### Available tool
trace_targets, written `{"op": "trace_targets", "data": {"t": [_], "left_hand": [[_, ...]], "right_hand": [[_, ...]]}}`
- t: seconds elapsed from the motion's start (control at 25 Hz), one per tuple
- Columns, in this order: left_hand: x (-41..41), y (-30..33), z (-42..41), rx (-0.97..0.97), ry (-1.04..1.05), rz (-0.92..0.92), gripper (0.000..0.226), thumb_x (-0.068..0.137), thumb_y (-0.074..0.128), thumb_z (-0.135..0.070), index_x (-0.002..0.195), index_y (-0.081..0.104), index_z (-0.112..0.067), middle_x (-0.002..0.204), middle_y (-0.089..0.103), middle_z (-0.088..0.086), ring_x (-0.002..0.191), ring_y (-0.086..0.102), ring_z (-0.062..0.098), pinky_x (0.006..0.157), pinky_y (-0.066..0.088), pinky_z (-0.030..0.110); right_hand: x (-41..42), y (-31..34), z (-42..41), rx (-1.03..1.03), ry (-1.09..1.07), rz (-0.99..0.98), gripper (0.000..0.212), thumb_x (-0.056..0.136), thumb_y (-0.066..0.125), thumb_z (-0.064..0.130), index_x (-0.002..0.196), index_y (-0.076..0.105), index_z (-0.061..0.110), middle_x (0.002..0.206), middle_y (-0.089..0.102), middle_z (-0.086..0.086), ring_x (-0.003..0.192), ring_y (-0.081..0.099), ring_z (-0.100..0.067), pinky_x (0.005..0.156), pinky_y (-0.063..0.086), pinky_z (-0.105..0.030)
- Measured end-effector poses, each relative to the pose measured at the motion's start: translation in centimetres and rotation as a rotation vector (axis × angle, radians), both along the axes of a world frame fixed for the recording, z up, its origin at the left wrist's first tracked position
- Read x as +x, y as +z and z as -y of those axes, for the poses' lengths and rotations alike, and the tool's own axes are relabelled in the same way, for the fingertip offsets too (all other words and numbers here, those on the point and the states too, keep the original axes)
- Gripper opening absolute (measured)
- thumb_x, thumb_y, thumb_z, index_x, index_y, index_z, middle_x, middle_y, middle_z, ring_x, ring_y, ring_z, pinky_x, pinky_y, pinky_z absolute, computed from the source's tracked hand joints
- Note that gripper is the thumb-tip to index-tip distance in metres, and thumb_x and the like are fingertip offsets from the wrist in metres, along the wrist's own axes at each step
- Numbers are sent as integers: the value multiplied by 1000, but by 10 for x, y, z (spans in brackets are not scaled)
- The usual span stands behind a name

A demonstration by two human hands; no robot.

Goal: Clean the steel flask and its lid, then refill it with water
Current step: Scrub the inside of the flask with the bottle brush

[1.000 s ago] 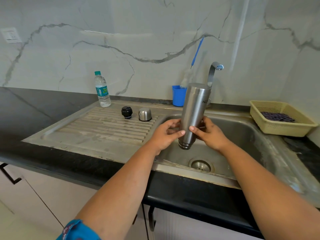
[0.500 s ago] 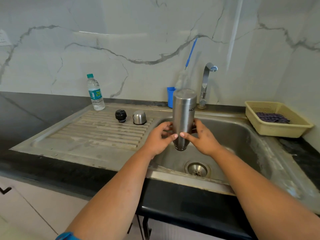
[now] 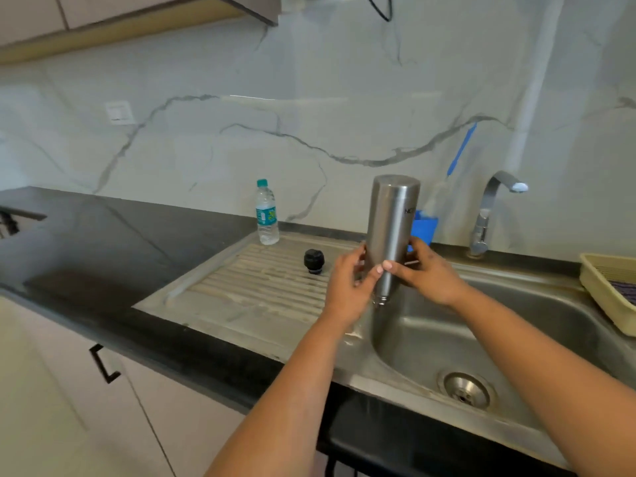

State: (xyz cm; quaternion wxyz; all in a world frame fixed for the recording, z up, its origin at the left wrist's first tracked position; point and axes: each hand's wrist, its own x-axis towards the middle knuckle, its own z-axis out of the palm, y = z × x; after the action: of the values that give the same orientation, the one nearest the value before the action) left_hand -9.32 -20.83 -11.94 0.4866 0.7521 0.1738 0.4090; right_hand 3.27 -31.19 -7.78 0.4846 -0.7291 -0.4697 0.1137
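Counts: one steel flask (image 3: 390, 232), one black stopper (image 3: 313, 260), one plastic water bottle (image 3: 266, 212), one blue cup (image 3: 424, 226), one tap (image 3: 490, 210), one yellow basket (image 3: 600, 292), one sink basin (image 3: 516, 321) with one drain (image 3: 467, 390), two hands.

Flask: long axis close to vertical, leaning slightly so the closed base, at top, sits a little right of the mouth. It is inverted; the narrow open mouth points down over the left edge of the basin, near where the ribbed drainboard (image 3: 261, 287) meets the bowl. It is held in the air, touching no surface.

Left hand (image 3: 347, 287): curled round the flask's lower body from the left, fingers wrapping the near side, thumb hidden behind.

Right hand (image 3: 428, 275): gripping the same lower section from the right, fingertips (image 3: 387, 265) meeting the left hand's fingertips on the front of the flask.

Stopper stands on the drainboard, left of the left hand and apart from it. Water bottle stands upright at the drainboard's back corner. Blue cup is partly hidden behind the flask; a blue handle (image 3: 463, 149) rises above it. Basket sits on the sink's right edge, with dark purple stuff inside.
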Motion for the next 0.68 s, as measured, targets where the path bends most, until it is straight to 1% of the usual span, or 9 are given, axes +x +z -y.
{"op": "trace_targets", "data": {"t": [0.08,0.12,0.2,0.28,0.32,0.4,0.48,0.56,0.68], "left_hand": [[-27,14,-39,13,50,36,51,91,68,-26,137,47,-23,121,55,-9,106,57,2,82,50,15],[-41,18,-60,30,79,35,48,90,69,-26,133,47,-23,116,56,-11,103,58,0,83,51,17],[-70,22,-100,82,138,-6,45,90,69,-27,129,46,-24,112,57,-12,101,59,1,83,51,18],[-91,22,-140,79,175,-65,44,92,66,-29,131,45,-24,116,57,-8,104,61,9,81,49,16],[-97,21,-159,61,182,-96,45,94,64,-29,134,44,-23,120,57,-4,107,60,14,83,50,18],[-103,17,-191,39,171,-144,49,96,61,-25,140,40,-21,129,55,3,114,60,20,92,53,31],[-103,12,-215,29,148,-171,51,98,57,-20,144,35,-20,134,52,7,117,58,23,99,51,42],[-101,4,-229,0,161,-175,52,99,54,-15,147,33,-21,136,50,6,117,57,21,101,50,43],[-97,-11,-246,-34,198,-132,52,100,54,-16,147,34,-25,135,49,1,122,55,21,103,48,44]], "right_hand": [[-17,8,-44,45,82,-54,71,66,77,57,124,49,27,106,64,3,98,65,-17,86,57,-41],[-25,7,-68,55,123,-92,73,63,79,59,123,51,28,106,64,2,100,66,-17,85,57,-43],[-43,3,-115,52,213,-161,68,69,81,46,127,50,29,109,64,-3,102,65,-20,85,57,-46],[-58,-2,-159,28,272,-185,65,76,80,31,133,46,28,109,64,-6,103,64,-22,86,57,-45],[-63,-5,-179,29,279,-186,67,77,79,28,134,45,27,108,64,-6,104,64,-23,87,56,-44],[-69,-15,-213,42,242,-134,70,77,79,30,136,42,27,108,65,-6,103,64,-21,88,55,-43],[-74,-23,-240,52,194,-86,71,78,78,34,137,40,28,109,64,-5,100,63,-18,88,55,-42],[-77,-28,-259,48,174,-70,71,79,76,37,139,38,29,107,64,-4,99,63,-18,88,54,-41],[-79,-35,-278,-2,158,-13,71,81,74,39,141,37,27,104,63,-2,99,62,-19,87,51,-35]]}}
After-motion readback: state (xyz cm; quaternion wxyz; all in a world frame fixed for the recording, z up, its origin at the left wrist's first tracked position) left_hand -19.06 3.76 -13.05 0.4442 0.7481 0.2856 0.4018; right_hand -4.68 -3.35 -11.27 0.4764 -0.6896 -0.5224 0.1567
